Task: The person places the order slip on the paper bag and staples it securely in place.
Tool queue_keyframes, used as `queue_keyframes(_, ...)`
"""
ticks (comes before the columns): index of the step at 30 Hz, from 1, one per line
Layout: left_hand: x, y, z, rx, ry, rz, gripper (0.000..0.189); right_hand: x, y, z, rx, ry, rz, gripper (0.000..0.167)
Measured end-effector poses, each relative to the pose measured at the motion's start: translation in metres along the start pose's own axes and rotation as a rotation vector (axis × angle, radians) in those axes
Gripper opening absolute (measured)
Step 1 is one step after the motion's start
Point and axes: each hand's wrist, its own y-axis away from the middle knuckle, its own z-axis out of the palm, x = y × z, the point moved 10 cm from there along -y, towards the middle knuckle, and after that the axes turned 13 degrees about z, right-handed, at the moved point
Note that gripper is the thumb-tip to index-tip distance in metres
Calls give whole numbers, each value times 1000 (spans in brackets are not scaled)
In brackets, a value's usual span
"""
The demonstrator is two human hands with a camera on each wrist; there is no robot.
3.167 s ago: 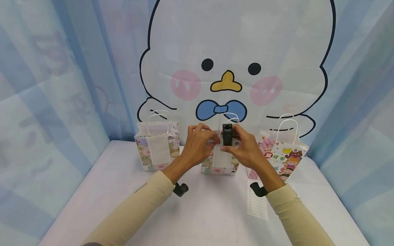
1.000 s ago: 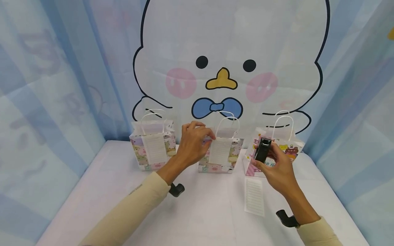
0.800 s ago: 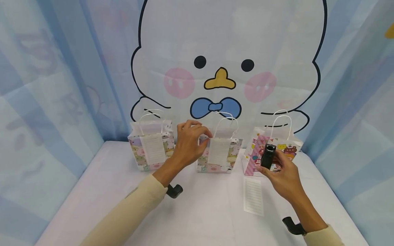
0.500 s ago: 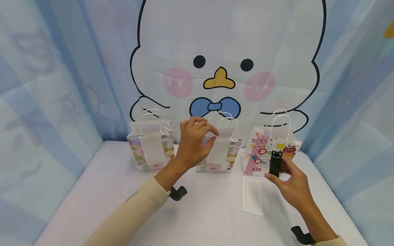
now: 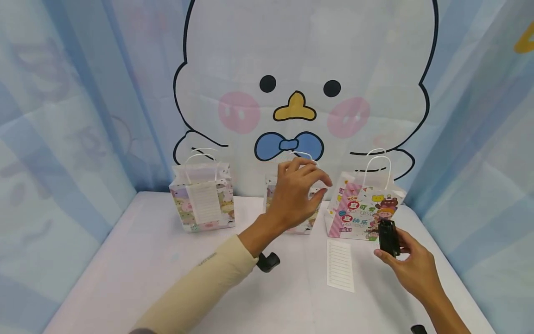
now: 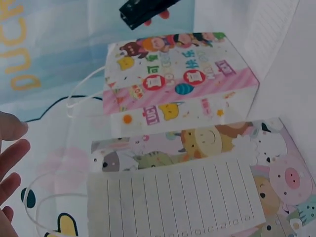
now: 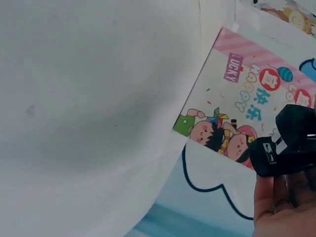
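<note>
My right hand (image 5: 413, 266) holds a small black stapler (image 5: 388, 238) between thumb and fingers, in front of the right-hand pink and white paper bag (image 5: 354, 213). The stapler's jaws show apart in the right wrist view. My left hand (image 5: 295, 197), holding nothing, hovers in front of the middle animal-print bag (image 6: 291, 180) with thumb and fingers loosely bent. That bag is largely hidden behind the hand in the head view. In the left wrist view a lined paper slip (image 6: 173, 197) lies against its front.
On the left stands a matching animal-print bag (image 5: 227, 204) with a lined slip (image 5: 203, 202) on its front. Another lined slip (image 5: 340, 265) lies flat on the white table (image 5: 292, 297) before the right bag. A printed curtain (image 5: 359, 37) hangs behind.
The right hand carries the stapler from the middle bag out to the right and lower. My left hand lets go of the middle bag's top edge and shifts right.
</note>
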Motion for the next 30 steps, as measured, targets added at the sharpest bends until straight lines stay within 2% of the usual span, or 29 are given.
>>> queue_keyframes(5,10,-12,26,-68,14,1,10,17,0,-1,-14,64,26,90)
queue_keyframes(9,17,-21,47,-131,-17,5,11,34,-1,-1,-35,113,70,92)
queue_keyframes(17,20,-32,87,-234,-56,0,11,71,-7,8,-190,215,220,108)
queue_keyframes(23,19,-37,109,-309,-96,-21,13,92,-5,15,-253,302,242,111)
queue_keyframes(30,16,-39,128,-406,-136,-39,16,103,-2,21,-266,354,195,111)
